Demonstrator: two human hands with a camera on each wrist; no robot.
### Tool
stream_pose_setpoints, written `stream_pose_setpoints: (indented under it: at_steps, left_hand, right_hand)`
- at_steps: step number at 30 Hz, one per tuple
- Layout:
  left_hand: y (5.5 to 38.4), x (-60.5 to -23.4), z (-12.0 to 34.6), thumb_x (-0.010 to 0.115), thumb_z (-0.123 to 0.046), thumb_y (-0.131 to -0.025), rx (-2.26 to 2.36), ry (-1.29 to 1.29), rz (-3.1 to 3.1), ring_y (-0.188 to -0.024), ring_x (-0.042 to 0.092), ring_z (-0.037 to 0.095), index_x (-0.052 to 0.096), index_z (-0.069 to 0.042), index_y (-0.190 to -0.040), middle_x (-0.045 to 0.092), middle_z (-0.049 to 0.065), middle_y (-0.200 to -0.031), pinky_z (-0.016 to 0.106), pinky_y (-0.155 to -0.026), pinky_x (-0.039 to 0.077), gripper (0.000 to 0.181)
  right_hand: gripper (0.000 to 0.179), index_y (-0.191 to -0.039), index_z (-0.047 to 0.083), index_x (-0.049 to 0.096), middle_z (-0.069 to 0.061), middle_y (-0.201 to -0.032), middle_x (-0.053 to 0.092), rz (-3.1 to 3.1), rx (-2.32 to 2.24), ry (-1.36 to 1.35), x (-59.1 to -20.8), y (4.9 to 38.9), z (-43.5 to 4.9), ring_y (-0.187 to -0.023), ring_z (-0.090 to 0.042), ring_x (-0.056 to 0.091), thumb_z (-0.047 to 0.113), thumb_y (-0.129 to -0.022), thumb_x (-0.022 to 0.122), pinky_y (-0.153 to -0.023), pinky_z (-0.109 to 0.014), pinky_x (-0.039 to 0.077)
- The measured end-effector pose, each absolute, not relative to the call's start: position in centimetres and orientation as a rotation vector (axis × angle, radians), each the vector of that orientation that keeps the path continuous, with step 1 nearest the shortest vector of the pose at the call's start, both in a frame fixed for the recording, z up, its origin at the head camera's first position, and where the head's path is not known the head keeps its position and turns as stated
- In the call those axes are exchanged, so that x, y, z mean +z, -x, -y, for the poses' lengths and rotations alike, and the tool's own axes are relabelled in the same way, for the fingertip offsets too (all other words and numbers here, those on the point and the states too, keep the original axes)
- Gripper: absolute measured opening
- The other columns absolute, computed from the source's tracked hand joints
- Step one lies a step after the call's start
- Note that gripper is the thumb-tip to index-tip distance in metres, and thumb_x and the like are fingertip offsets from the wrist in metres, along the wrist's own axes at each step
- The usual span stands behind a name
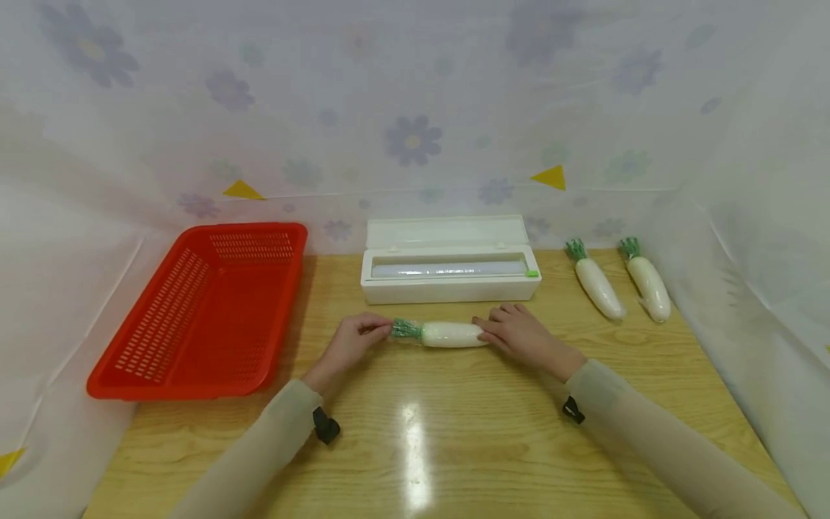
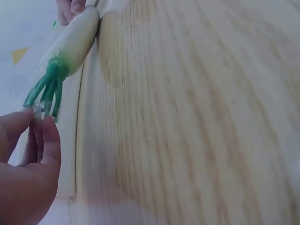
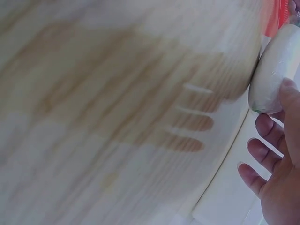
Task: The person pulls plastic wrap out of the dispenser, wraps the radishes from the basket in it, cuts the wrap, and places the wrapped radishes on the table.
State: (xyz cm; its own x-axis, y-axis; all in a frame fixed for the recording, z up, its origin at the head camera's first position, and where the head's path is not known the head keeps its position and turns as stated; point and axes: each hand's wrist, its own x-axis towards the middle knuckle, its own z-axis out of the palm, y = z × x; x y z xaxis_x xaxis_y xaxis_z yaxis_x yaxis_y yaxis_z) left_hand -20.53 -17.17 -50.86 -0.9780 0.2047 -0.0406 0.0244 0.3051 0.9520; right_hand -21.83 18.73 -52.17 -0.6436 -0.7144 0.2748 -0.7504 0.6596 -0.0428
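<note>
A white radish [image 1: 450, 334] with green leaf stubs [image 2: 47, 86] lies sideways on the table, wrapped in clear film. At its leafy end, my left hand [image 1: 350, 342] pinches the gathered film [image 2: 38, 110] between thumb and fingers. My right hand [image 1: 525, 339] holds the opposite, blunt end, its thumb on the radish; in the right wrist view the other fingers [image 3: 265, 154] are spread beside it. Just behind the radish stands a white cling film box [image 1: 447, 290], lid raised, with a roll of film [image 1: 447, 269] inside.
On the left sits a red plastic basket [image 1: 275, 360] with slotted walls. Two more white radishes [image 1: 599, 290] lie at the back right of the wooden table [image 1: 493, 447]. A flower-patterned white curtain [image 1: 415, 86] surrounds the back and sides.
</note>
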Motion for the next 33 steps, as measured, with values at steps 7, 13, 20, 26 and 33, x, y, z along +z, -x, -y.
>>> stream_pose_setpoints:
  at_steps: [7,13,20,26,33]
  left_hand:
    - [20.4,-50.9,16.9,0.069,0.004,-0.097,1.733,-0.231,-2.437,-0.085,0.068,0.011,0.069,0.007,-0.110,0.076,0.017,-0.100,0.022,-0.075,0.053,0.013]
    - [19.9,-50.7,16.2,0.071,-0.011,-0.100,1.812,-0.095,-2.427,-0.084,0.067,0.014,0.069,0.003,-0.110,0.076,0.011,-0.095,0.024,-0.075,0.052,0.018]
    - [19.3,-50.3,15.1,0.081,-0.014,-0.093,1.796,-0.004,-2.515,-0.088,0.065,0.015,0.068,-0.004,-0.099,0.072,0.006,-0.095,0.025,-0.078,0.051,0.018]
    - [19.5,-50.3,15.1,0.080,0.001,-0.089,1.909,0.025,-2.391,-0.089,0.070,0.015,0.058,-0.002,-0.107,0.073,0.015,-0.104,0.022,-0.076,0.055,0.028]
    - [19.7,-50.4,15.7,0.079,-0.002,-0.091,1.870,-0.018,-2.329,-0.085,0.067,0.011,0.054,-0.003,-0.100,0.070,0.013,-0.104,0.021,-0.072,0.052,0.027]
  right_hand:
    - [0.039,-0.135,0.006,0.070,-0.005,-0.095,0.063,2.654,0.240,-1.189,-52.1,21.9,-18.7,-0.091,-0.028,0.056,0.026,-0.101,0.068,-0.089,-0.050,0.047]
    - [0.039,-0.135,0.005,0.070,-0.005,-0.097,0.064,2.681,0.224,-1.181,-52.0,22.0,-18.7,-0.092,-0.028,0.056,0.026,-0.102,0.066,-0.088,-0.050,0.047]
    - [0.038,-0.133,0.004,0.070,-0.007,-0.100,0.064,2.662,0.303,-1.198,-52.0,22.1,-18.7,-0.092,-0.027,0.056,0.025,-0.102,0.067,-0.087,-0.050,0.046]
    - [0.037,-0.129,0.002,0.071,-0.007,-0.099,0.066,2.603,0.458,-1.219,-52.1,22.5,-18.7,-0.086,-0.023,0.058,0.021,-0.098,0.073,-0.081,-0.046,0.047]
    - [0.030,-0.118,0.007,0.076,-0.003,-0.098,0.065,2.667,0.602,-1.205,-51.7,22.4,-18.4,-0.086,-0.019,0.054,0.024,-0.094,0.078,-0.080,-0.042,0.045]
